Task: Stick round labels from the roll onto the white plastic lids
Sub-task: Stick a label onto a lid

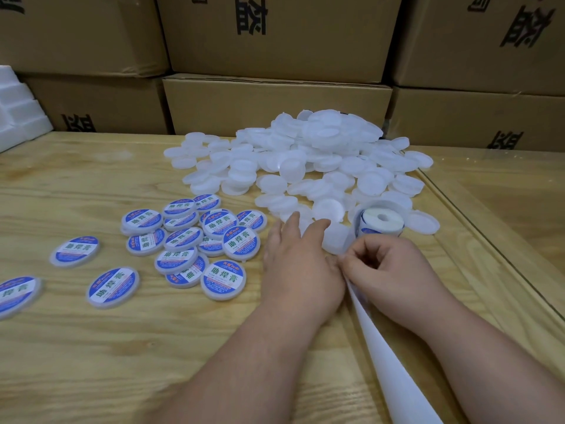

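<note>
Head view, from left to right: white foam blocks point(18, 108) sit at the far left edge of the wooden table point(91, 347), and brown cardboard boxes point(275, 35) stacked along the far side carry large black characters that are cut off and upside down, so I cannot read them. On the left half of the table lie the labelled lids point(183, 237), some scattered singly near the left edge, most bunched and overlapping. Each round label has a blue rim and a white band with three big green characters, 助焊膏; the small red and blue print around them is too fine to make out. One labelled lid point(223, 279) lies just left of my left hand.

My left hand point(301, 264) rests palm down with the fingers straight and close together, their tips touching the blank white lids at the near edge of the pile point(305, 166), which spreads across the far middle and right of the table. My right hand point(394, 276) is beside it, touching it, fingers curled, thumb and forefinger pinching the white backing strip point(394, 371) that runs from between my hands toward the near edge. I cannot tell whether a label is on the pinched part. Just beyond my right hand stands the label roll point(380, 223), its core hole facing up, blue print showing on its outer wrap, blank lids touching it on the far side. A glass sheet edge point(489, 249) crosses the table at the right.
</note>
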### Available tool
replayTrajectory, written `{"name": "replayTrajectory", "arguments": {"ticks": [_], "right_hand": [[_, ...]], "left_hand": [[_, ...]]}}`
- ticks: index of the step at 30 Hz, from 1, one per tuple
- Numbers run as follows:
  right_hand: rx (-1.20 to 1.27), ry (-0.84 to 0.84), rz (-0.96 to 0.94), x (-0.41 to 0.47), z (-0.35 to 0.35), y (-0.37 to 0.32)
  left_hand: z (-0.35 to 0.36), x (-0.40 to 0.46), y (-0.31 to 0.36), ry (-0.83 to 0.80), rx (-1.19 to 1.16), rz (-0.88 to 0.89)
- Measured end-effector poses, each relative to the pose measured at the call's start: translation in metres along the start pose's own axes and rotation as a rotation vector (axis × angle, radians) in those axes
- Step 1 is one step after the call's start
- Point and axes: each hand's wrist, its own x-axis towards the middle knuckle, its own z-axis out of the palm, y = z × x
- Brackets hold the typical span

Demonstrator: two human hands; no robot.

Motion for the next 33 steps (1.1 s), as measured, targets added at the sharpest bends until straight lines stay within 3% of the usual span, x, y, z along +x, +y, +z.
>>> {"name": "replayTrajectory", "arguments": {"ticks": [5, 8, 12, 18, 23, 33], "right_hand": [[-0.008, -0.045, 0.038, -0.003, -0.003, -0.005], [-0.05, 0.049, 0.001, -0.002, -0.002, -0.003], [-0.045, 0.142, 0.021, 0.001, 0.0, -0.001], [-0.135, 0.052, 0.062, 0.002, -0.002, 0.0], [-0.028, 0.017, 0.058, 0.001, -0.004, 0.0], [0.32, 0.017, 0.071, 0.002, -0.011, -0.001]], "left_hand": [[-0.001, -0.001, 0.002, 0.041, -0.027, -0.015], [-0.001, -0.001, 0.001, -0.005, -0.006, -0.016], [-0.001, -0.002, 0.002, 0.06, -0.031, -0.032], [0.001, -0.001, 0.001, 0.088, -0.066, -0.02], [-0.001, 0.0, 0.002, 0.14, -0.18, -0.033], [-0.005, 0.001, 0.006, 0.322, -0.46, 0.119]]}}
